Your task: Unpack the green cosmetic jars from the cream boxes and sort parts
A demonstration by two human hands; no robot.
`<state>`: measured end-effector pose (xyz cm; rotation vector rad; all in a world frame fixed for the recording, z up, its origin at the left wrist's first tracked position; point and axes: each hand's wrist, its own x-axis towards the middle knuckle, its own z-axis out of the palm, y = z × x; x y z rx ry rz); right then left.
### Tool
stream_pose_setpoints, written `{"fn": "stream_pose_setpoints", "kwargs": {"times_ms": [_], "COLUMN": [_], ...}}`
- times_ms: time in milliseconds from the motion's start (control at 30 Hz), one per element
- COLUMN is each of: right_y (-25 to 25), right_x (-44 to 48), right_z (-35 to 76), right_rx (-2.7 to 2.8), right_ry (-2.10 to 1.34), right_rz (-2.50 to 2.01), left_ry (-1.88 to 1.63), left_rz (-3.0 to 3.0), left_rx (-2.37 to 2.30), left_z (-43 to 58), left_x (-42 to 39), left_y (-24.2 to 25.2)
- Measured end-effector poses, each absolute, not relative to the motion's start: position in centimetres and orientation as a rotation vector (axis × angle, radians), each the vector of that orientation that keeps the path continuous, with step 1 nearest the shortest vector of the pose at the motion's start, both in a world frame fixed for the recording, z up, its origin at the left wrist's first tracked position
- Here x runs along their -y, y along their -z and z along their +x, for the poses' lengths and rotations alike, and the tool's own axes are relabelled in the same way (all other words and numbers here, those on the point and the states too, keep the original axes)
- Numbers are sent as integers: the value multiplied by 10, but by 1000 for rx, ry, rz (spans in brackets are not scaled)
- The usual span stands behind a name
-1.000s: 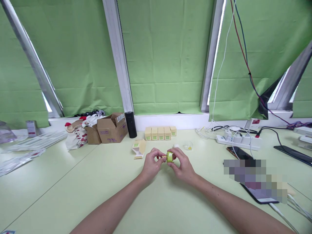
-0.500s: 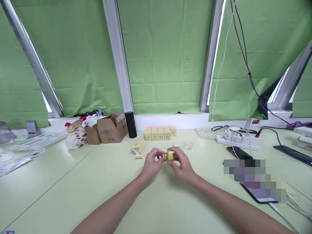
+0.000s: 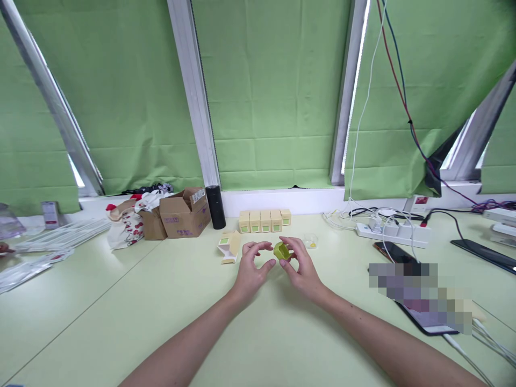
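Note:
My right hand (image 3: pixel 300 266) pinches a small yellow-green round piece (image 3: pixel 281 250) between thumb and fingertips, just above the pale green table (image 3: pixel 121 301). My left hand (image 3: pixel 250 266) hovers beside it, its fingers curled and apart, with nothing in them. An opened small yellow carton (image 3: pixel 229 246) lies just left of my hands. A row of several closed yellow cartons (image 3: pixel 264 220) stands behind them near the window sill. A small clear cup (image 3: pixel 310 241) with something yellow in it sits to the right of my right hand.
Two brown cardboard boxes (image 3: pixel 181 217), a patterned bag (image 3: pixel 124 226) and a black cylinder (image 3: pixel 216 206) stand at the back left. Flat plastic packets (image 3: pixel 48 242) lie at far left. A power strip (image 3: pixel 393 231) with cables, phones (image 3: pixel 393 251) and a blurred patch lie right.
My left hand has let go of the yellow-green piece and its fingers have spread. My right hand has lifted the piece slightly and tilted it. The view has shifted a little.

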<state>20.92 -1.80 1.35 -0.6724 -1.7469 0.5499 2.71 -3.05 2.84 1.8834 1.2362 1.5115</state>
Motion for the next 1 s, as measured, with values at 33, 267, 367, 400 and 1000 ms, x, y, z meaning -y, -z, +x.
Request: {"fn": "stream_pose_setpoints", "kwargs": {"times_ms": [33, 267, 367, 400, 1000], "right_y": [-13, -11, -10, -10, -6], "right_x": [18, 18, 17, 17, 13], "right_z": [209, 209, 210, 210, 212], "right_rx": [1755, 1844, 1858, 1855, 1832], "right_ry": [-533, -386, -348, -339, -282], "right_rz": [-674, -692, -694, -690, -613], "left_ry": [-1506, -1489, -1488, -1485, -1552], "left_rz": [1886, 1916, 1918, 1919, 1928], "left_rx": [-1229, -1195, -1205, -1206, -1249], "left_z": [27, 28, 29, 29, 29], "left_x": [31, 33, 33, 32, 27], "left_y": [-28, -28, -27, -27, -20]}}
